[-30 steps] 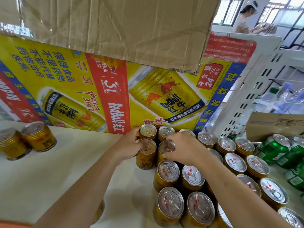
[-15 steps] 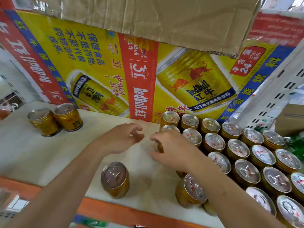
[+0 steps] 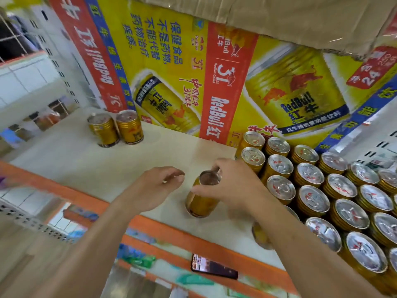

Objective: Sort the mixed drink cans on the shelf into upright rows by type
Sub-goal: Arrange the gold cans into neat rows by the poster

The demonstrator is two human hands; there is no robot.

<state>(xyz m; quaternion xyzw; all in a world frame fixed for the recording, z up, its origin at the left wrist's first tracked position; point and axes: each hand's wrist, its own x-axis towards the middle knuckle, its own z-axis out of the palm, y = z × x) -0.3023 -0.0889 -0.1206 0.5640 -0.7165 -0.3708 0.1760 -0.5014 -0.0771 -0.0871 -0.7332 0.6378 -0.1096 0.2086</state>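
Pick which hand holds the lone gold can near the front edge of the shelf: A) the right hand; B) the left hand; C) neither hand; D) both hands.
A: the right hand curls its fingers round the top of the lone gold can, while the left hand is beside it with loose fingers, apart from it.

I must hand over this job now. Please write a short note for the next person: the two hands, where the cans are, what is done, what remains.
Right hand: grips the top of a lone gold can near the front of the shelf.
Left hand: open, beside that can, holding nothing.
Done: a block of cans stands in upright rows on the right.
To do: probably move the held can into the block, then the two cans at the back left and the half-hidden can under the right forearm.
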